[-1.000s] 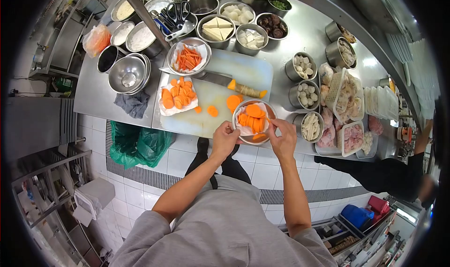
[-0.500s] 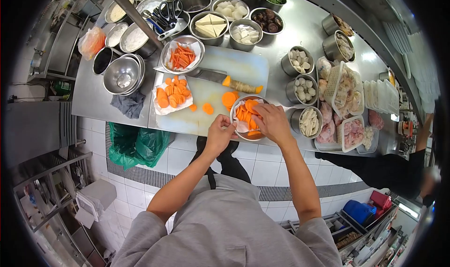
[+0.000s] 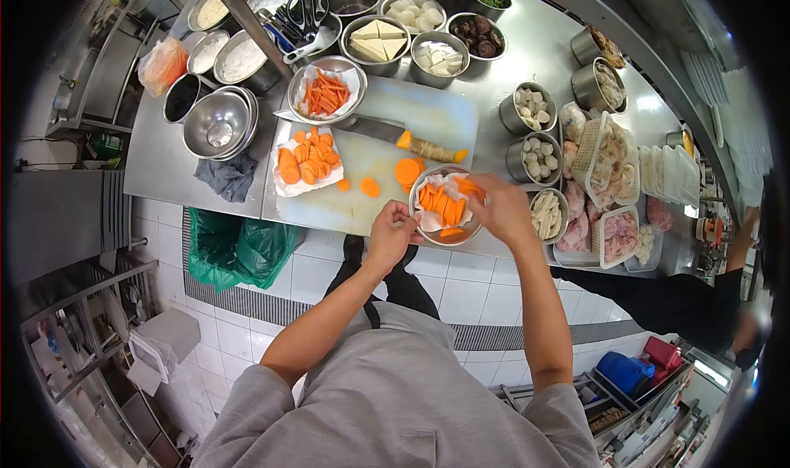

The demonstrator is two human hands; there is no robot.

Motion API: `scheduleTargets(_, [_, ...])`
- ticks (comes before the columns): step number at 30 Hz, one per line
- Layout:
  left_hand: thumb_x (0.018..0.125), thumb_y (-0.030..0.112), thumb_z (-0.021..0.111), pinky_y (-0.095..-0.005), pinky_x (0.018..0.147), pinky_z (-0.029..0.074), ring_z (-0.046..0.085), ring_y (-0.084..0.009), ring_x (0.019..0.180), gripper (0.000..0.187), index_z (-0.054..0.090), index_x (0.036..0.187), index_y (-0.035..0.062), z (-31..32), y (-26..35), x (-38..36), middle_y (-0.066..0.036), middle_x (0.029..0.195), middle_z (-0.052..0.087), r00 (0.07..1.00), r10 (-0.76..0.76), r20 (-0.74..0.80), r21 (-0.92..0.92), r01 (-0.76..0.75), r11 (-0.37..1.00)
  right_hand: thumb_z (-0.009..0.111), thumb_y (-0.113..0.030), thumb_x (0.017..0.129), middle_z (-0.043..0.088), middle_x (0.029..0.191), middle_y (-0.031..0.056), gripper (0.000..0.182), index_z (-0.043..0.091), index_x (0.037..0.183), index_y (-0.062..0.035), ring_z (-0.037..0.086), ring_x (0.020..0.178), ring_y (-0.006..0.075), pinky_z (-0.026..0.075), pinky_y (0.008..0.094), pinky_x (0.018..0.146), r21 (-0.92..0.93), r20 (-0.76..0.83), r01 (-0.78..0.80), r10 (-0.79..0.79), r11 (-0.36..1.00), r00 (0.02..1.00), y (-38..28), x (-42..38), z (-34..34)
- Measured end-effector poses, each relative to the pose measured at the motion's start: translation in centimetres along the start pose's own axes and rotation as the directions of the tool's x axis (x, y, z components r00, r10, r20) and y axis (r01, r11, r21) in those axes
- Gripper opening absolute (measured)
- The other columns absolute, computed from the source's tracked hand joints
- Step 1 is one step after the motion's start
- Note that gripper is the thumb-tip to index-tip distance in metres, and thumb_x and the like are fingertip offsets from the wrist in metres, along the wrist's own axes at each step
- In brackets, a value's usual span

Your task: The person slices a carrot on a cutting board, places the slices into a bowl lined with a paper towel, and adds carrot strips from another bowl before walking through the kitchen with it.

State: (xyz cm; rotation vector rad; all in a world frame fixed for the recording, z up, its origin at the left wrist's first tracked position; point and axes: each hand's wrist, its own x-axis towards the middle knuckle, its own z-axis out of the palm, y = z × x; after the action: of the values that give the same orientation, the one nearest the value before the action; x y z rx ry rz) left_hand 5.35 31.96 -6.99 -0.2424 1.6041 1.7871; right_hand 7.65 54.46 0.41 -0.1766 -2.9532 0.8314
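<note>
A metal table (image 3: 164, 168) holds a white board (image 3: 317, 211). A bowl (image 3: 470, 232) is at the board's near right corner. The left hand (image 3: 390, 234) pinches its left rim. The right hand (image 3: 504, 210) bends over its right side. White paper (image 3: 429, 220) lines it. Carrot slices (image 3: 441, 206) lie inside; I can't tell if the right fingers pinch any.

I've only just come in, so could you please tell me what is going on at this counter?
A person has both hands at a metal bowl: the left hand at its rim, the right hand at the carrot slices inside. More slices lie on the cutting board, some on white paper. A knife lies on the board, untouched.
</note>
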Motion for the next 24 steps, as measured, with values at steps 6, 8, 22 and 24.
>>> scheduleTargets(6, [0.098,0.005,0.063,-0.0252,0.067,0.064,0.065,-0.0107,0.075,0.015,0.048,0.100,0.0028,0.3,-0.3,-0.1,-0.006,0.092,0.059,1.000,0.021,0.014,0.009,-0.021,1.000,0.061,-0.018,0.087,0.067,0.096,0.0099,0.023,0.062,0.109,-0.0089,0.070,0.089,0.0285,0.057,0.0425,0.071,-0.401,0.246,0.164,-0.067,0.901,0.967,-0.1,0.4,5.3])
scheduleTargets(8, [0.098,0.005,0.063,-0.0253,0.067,0.064,0.064,-0.0106,0.076,0.014,0.048,0.100,0.0028,0.4,-0.2,0.1,-0.006,0.092,0.059,1.000,0.022,0.003,0.004,-0.022,1.000,0.057,-0.022,0.092,0.068,0.099,0.0117,0.020,0.061,0.104,-0.0068,0.070,0.090,0.0303,0.057,0.0426,0.070,-0.430,0.216,0.107,-0.013,0.897,0.976,-0.1,1.3,6.0])
scheduleTargets(22, [0.097,0.007,0.067,-0.0244,0.064,0.062,0.066,-0.0114,0.075,0.017,0.051,0.101,0.0001,0.0,1.1,1.5,-0.006,0.089,0.059,0.998,-0.037,0.052,-0.034,0.039,0.999,0.066,-0.013,0.085,0.067,0.102,0.0137,0.011,0.069,0.092,-0.0067,0.067,0.087,0.0326,0.054,0.0460,0.074,-0.195,0.328,0.207,-0.135,0.959,0.935,-1.4,-3.5,0.5])
scheduleTargets(24, [0.097,0.007,0.066,-0.0243,0.064,0.062,0.066,-0.0117,0.075,0.017,0.051,0.100,0.0000,-0.2,0.8,1.6,-0.006,0.090,0.059,0.996,-0.029,0.079,0.002,0.029,1.000,0.064,-0.013,0.084,0.068,0.098,0.0149,0.010,0.070,0.084,-0.0055,0.068,0.084,0.0330,0.054,0.0463,0.073,-0.207,0.408,0.232,-0.132,0.950,0.903,-0.9,-3.7,1.3])
